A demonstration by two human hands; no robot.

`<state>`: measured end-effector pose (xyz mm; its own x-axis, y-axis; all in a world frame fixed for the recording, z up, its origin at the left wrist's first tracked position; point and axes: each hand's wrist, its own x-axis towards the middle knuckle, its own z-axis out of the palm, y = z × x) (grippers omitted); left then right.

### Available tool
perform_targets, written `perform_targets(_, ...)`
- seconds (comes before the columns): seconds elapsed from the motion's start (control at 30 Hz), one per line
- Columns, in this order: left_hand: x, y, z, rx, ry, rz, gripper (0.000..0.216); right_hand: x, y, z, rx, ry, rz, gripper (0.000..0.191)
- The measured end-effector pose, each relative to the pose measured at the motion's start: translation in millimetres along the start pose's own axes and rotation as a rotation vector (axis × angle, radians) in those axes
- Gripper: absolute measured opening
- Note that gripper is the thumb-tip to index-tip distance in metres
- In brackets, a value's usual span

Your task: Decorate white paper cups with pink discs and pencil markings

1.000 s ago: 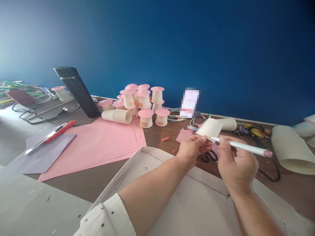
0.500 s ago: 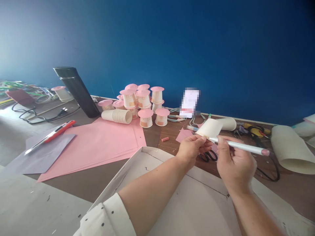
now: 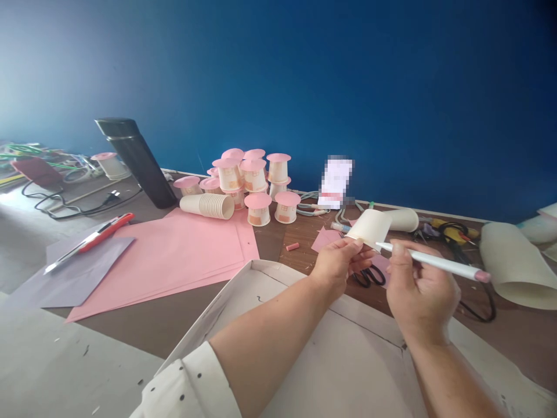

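Note:
My left hand (image 3: 342, 262) is closed on the rim of a white paper cup (image 3: 369, 225), which is held upside down and a little tilted. In my right hand (image 3: 420, 290) is a white marker (image 3: 439, 261) with a pink end, gripped like a pen. The marker's tip points at the cup's lower right rim; whether it touches I cannot tell. Behind them stand several upturned cups with pink paper tops (image 3: 258, 209), with orange doors and windows drawn on. A row of nested paper cups (image 3: 206, 206) lies on its side to their left.
Pink paper sheets (image 3: 174, 261) and a grey sheet (image 3: 91, 273) with an orange utility knife (image 3: 93, 239) lie left. A black flask (image 3: 137, 165) leans near the wall. A white box lid (image 3: 278, 342) sits beneath my forearms. A phone (image 3: 336, 183), cables and a paper roll (image 3: 516, 264) are farther back and right.
My right hand has shifted slightly right with the marker, drawing its tip back from the cup's rim. The cup has tipped slightly in my left hand, which stays in about the same place.

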<state>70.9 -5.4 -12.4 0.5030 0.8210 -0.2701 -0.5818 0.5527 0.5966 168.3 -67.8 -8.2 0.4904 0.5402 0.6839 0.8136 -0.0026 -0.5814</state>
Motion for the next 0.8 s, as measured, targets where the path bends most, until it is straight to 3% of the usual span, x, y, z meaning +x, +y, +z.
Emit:
perform_targets(0.43,0.9,-0.3,-0.3,0.016,-0.009,-0.002,0.015,-0.7,3.1,1.9,-0.032,-0.005,-0.073,0.038)
perform_targets(0.8,-2.6,1.8,1.6,0.036,0.007,-0.003,0.013,-0.8,1.7,1.8,-0.017,-0.017,-0.027,0.04)
